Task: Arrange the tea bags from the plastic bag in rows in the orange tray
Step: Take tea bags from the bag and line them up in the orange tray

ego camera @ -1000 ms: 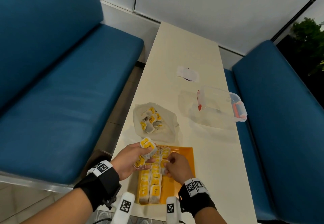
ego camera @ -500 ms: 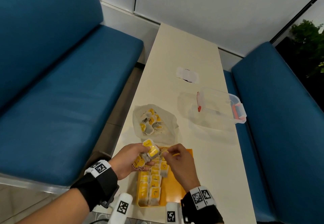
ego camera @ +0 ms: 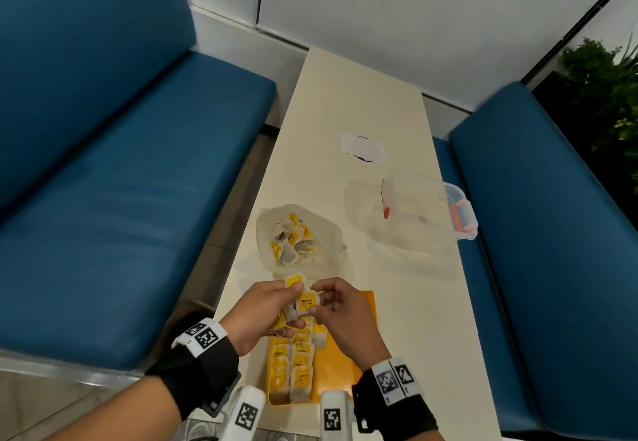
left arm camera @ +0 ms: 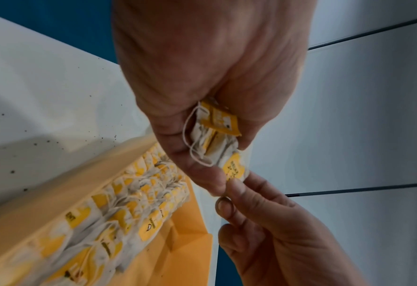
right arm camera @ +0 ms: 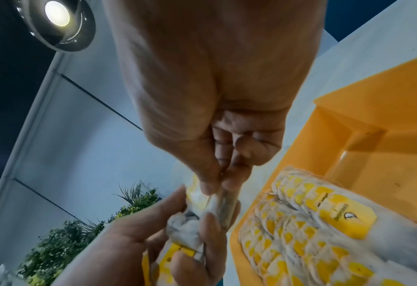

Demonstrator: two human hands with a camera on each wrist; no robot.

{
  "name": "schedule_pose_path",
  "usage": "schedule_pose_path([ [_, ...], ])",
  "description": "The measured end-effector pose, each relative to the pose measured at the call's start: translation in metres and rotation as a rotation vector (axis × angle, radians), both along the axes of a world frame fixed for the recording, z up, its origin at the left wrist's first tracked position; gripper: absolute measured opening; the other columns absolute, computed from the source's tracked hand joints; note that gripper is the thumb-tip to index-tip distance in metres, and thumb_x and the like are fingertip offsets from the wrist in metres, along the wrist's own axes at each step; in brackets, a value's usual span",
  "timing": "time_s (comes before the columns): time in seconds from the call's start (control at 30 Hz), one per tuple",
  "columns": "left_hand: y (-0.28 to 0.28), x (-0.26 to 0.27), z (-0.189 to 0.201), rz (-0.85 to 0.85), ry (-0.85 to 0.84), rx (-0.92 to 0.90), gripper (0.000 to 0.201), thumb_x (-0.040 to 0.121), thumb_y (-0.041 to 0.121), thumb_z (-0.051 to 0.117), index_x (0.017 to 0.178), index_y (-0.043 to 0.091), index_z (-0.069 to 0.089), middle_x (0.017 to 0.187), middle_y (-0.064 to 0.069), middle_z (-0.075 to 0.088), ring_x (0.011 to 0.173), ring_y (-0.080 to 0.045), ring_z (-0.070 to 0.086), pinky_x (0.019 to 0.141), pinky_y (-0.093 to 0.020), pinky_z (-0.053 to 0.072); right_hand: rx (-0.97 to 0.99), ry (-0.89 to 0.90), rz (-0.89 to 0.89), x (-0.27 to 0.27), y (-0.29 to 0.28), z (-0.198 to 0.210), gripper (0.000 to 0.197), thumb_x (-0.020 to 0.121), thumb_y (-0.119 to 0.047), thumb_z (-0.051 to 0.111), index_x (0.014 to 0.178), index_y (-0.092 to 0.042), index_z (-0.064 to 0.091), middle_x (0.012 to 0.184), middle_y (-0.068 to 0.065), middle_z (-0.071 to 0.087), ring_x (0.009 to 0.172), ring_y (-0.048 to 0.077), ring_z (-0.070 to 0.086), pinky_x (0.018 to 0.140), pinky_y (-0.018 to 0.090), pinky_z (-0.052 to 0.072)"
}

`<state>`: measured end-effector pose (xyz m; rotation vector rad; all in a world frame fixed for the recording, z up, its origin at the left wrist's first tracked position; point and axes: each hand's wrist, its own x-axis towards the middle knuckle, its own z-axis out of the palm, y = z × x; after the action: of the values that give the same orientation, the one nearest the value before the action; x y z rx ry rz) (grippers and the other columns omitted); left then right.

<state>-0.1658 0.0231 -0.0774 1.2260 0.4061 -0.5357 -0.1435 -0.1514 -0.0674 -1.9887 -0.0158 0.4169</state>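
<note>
From the head camera, your left hand (ego camera: 257, 309) grips a small bunch of tea bags (ego camera: 296, 297) above the far end of the orange tray (ego camera: 345, 361), fingers curled round them, yellow tags facing up. Your right hand (ego camera: 340, 314) meets it from the right, thumb and forefinger pinching the edge of one bag in the bunch whose tag reads "RELAX". The tray sits at the near end of the white table (ego camera: 362, 95), its long axis running away from you. Two rows of bags (ego camera: 293, 368) lie overlapped along that axis on the tray's left side, tags up; the right side shows bare orange floor. Just beyond the tray, the plastic bag (ego camera: 300, 237) lies open with more tea bags heaped loosely inside. A clear container (ego camera: 428, 209) with red clips stands further right, apart from the bag.

From the left wrist, your left hand (left arm camera: 202, 87) clamps the bunch (left arm camera: 217, 135) edge-on, strings looping out below the fingers. Your right hand's (left arm camera: 275, 222) fingertips (left arm camera: 234, 185) touch the lowest yellow tag. Below, the rows (left arm camera: 129, 203) run diagonally along the tray's wall (left arm camera: 55, 193).

From the right wrist, your right hand (right arm camera: 214, 96) pinches one bag (right arm camera: 223, 203) between thumb and forefinger, its long axis pointing down toward your left hand (right arm camera: 141, 241), which holds the rest. The tray's rows (right arm camera: 300, 222) lie at right, tags overlapping like shingles.
</note>
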Motion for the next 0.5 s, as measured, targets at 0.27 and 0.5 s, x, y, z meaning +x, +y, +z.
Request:
schedule_pose_path([
  [0.27,0.009,-0.001,-0.012,0.057,0.015,0.052,0.026,0.101,0.034,0.061,0.111,0.013,0.075,0.102,-0.006,0.079,0.084,-0.027,0.076,0.067,-0.035,0.06,-0.058,-0.014,-0.036,0.003,-0.019,0.008,0.008,0.08,-0.004,0.074,0.084,-0.008,0.069,0.064,0.002,0.068,0.059,0.011,0.064,0.06,0.022,0.05],
  [0.5,0.009,-0.003,-0.018,0.061,-0.005,0.133,0.021,0.099,0.032,0.065,0.106,0.016,0.076,0.098,-0.005,0.079,0.08,-0.023,0.076,0.06,-0.031,0.057,-0.017,0.175,-0.128,0.005,-0.04,-0.013,0.011,0.09,0.006,0.062,0.088,-0.005,0.058,0.065,0.006,0.066,0.06,0.02,0.066,0.046,0.026,0.038],
])
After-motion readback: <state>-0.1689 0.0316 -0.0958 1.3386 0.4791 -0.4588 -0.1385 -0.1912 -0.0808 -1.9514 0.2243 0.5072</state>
